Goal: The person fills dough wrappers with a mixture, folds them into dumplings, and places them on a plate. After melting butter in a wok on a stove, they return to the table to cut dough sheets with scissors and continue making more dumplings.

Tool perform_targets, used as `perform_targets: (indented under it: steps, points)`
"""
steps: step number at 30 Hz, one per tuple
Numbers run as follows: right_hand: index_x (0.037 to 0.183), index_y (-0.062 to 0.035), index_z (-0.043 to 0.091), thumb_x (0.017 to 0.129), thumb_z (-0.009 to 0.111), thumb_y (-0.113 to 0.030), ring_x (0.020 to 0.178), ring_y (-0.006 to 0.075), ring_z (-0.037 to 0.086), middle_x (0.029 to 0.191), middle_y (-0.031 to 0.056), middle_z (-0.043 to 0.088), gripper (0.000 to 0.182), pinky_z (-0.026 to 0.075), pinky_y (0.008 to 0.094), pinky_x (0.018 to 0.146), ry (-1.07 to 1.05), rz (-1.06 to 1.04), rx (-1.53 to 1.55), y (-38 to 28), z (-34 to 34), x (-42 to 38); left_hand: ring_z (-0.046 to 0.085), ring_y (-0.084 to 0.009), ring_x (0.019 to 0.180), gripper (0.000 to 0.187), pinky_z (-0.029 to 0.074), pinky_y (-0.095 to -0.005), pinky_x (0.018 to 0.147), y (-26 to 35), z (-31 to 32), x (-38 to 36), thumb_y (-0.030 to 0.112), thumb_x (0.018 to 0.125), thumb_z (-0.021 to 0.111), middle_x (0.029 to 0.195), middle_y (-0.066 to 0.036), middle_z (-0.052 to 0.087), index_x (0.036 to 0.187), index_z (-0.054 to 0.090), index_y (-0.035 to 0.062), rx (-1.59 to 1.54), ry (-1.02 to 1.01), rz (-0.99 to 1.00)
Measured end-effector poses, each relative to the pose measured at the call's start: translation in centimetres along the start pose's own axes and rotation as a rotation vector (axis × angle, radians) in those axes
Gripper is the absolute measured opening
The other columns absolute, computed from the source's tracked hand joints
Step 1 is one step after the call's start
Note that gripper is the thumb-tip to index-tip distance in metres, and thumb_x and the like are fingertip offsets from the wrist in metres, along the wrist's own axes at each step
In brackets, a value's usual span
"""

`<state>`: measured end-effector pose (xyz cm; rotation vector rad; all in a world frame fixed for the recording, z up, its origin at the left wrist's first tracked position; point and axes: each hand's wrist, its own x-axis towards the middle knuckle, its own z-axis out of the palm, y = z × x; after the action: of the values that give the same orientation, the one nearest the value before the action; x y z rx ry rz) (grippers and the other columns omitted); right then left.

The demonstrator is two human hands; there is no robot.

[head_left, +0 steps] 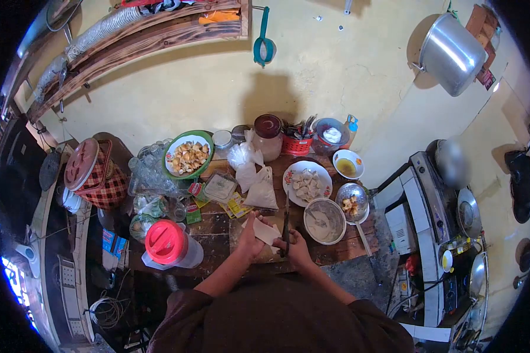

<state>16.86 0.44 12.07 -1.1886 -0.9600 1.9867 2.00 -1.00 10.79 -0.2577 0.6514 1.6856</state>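
Observation:
My left hand (251,240) holds a pale, flat, four-sided slice (267,233) over the table, its fingers closed round the slice's edge. Just to the right, my right hand (296,247) grips a dark knife (286,222), whose blade points away from me beside the slice. Beyond the hands stands a floral plate (288,173) with cut pale pieces (307,186) on it. Close to the right hand is a white tub (308,230) of thick whitish batter (323,222). A skimmer (359,229) with browned pieces (350,206) rests over a bowl beside the tub.
A green basin (169,172) holds a bowl of browned pieces (188,156). Bags of white powder (262,189), seasoning packets (237,206) and a red-lidded pitcher (166,242) crowd the left. A bowl of yellowish liquid (347,166) stands back right; a stove (433,188) is farther right.

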Motion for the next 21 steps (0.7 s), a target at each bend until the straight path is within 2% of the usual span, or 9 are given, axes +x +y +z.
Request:
perform_targets:
  steps: [7,9,13,15,16,18,21]
  points:
    - [0.112,-0.0031,0.042,0.067,0.076,-0.007,0.075,0.0172,0.061,0.089,0.0102,0.059,0.057,0.053,0.0277,0.062,-0.009,0.011,0.054,0.5,-0.6,1.0,0.054,-0.0166,0.071,0.021,0.048,-0.0371,0.077,-0.3,-0.7,0.4,0.030,0.088,0.054,0.075,-0.003,0.053,0.091,0.049,0.0089,0.028,-0.088,-0.017]
    - [0.111,-0.0034,0.043,0.067,0.075,-0.005,0.074,0.0167,0.061,0.089,0.0091,0.059,0.054,0.052,0.0277,0.061,0.010,-0.044,-0.066,0.4,-1.0,1.4,0.057,-0.0185,0.074,0.018,0.049,-0.0375,0.076,0.1,-0.5,0.2,0.027,0.087,0.056,0.077,-0.003,0.055,0.089,0.051,0.0109,0.026,-0.091,-0.023]
    - [0.110,-0.0028,0.043,0.066,0.075,-0.004,0.074,0.0170,0.061,0.086,0.0089,0.060,0.054,0.052,0.0274,0.061,-0.031,-0.097,-0.044,-1.2,-1.8,1.8,0.059,-0.0215,0.084,0.016,0.049,-0.0377,0.078,1.9,-0.8,0.4,0.022,0.087,0.054,0.084,-0.005,0.058,0.095,0.051,0.0079,0.174,-0.155,-0.004]
    - [0.110,-0.0022,0.043,0.065,0.074,-0.003,0.074,0.0172,0.061,0.083,0.0096,0.061,0.055,0.051,0.0268,0.059,-0.094,-0.079,-0.208,-2.8,-2.2,2.0,0.058,-0.0239,0.094,0.020,0.050,-0.0371,0.081,2.9,-0.8,0.1,0.018,0.088,0.051,0.093,-0.008,0.059,0.103,0.050,0.0047,0.431,-0.215,-0.124]
    - [0.110,-0.0022,0.043,0.065,0.074,-0.003,0.074,0.0172,0.061,0.083,0.0096,0.061,0.055,0.051,0.0268,0.059,-0.094,-0.078,-0.208,-3.3,-2.4,2.1,0.058,-0.0239,0.094,0.020,0.050,-0.0371,0.081,3.3,-1.0,0.1,0.018,0.088,0.051,0.093,-0.008,0.059,0.103,0.050,0.0047,0.430,-0.214,-0.124]
    - [0.111,-0.0014,0.043,0.064,0.075,-0.002,0.074,0.0173,0.061,0.081,0.0101,0.062,0.057,0.050,0.0277,0.059,-0.140,-0.116,-0.294,-4.5,-2.7,2.4,0.057,-0.0258,0.098,0.025,0.051,-0.0370,0.083,3.8,-0.9,-0.1,0.014,0.087,0.051,0.104,-0.012,0.056,0.109,0.047,0.0013,0.576,-0.257,-0.276]
    - [0.112,-0.0021,0.043,0.063,0.075,-0.003,0.075,0.0164,0.060,0.083,0.0095,0.062,0.059,0.049,0.0288,0.064,-0.189,-0.096,-0.430,-6.4,-2.5,2.5,0.057,-0.0262,0.098,0.026,0.052,-0.0381,0.083,4.0,-0.2,-1.0,0.009,0.086,0.050,0.111,-0.013,0.052,0.110,0.045,-0.0003,0.681,-0.228,-0.315]
